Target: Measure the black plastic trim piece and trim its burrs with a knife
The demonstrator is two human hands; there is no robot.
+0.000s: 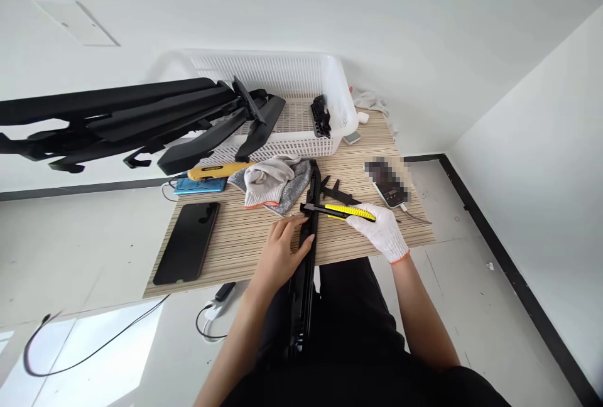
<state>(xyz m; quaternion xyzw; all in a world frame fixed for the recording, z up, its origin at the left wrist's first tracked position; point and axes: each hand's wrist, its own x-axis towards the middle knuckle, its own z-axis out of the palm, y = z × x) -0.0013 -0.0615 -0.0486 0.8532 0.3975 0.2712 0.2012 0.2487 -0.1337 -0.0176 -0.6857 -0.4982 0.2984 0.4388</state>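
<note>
- Striped tabletop (240, 231) is set against a white wall (264, 5), a white basket (351, 105) being placed beyond the fingers
- Long black strip (307, 267) is laid under the fingertips of the bare left hand (280, 250); whether they are closed around it cannot be told
- Yellow cutter (348, 210) is gripped by the gloved right hand (384, 231), its blade (316, 207) held across the strip beyond the left fingertips
- Strip is judged light, stiff and slippery, best held by its side edges, clear of the blade
- Underside is hidden, near end is merged with dark clothing (348, 325), blade contact cannot be made out
</note>
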